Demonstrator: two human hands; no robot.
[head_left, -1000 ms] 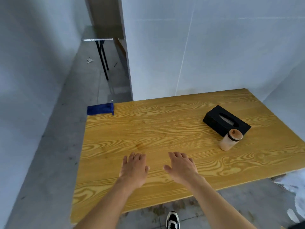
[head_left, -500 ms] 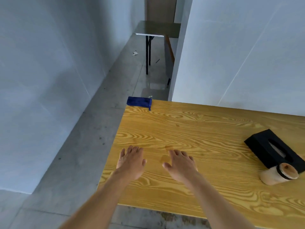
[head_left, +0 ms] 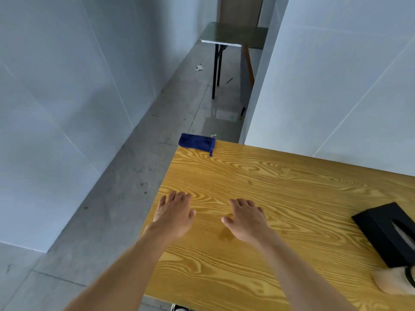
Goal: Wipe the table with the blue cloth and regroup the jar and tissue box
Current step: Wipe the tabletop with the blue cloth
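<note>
Both hands, left hand (head_left: 174, 215) and right hand (head_left: 246, 219), are hovering flat and empty; blue cloth (head_left: 196, 142) is lying upper centre, lengthwise across, nearer the left

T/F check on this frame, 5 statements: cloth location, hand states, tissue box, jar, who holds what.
1. The blue cloth lies at the far left corner of the wooden table. True.
2. The left hand grips the blue cloth. False: it is open, fingers straight, over bare wood well short of the cloth.
3. The right hand holds nothing. True.
4. The black tissue box sits next to the blue cloth. False: it is at the right edge of the view, far across the table from the cloth.
5. The jar is in the middle of the table between the hands. False: it is at the lower right, beside the tissue box, partly cut off by the frame.
</note>
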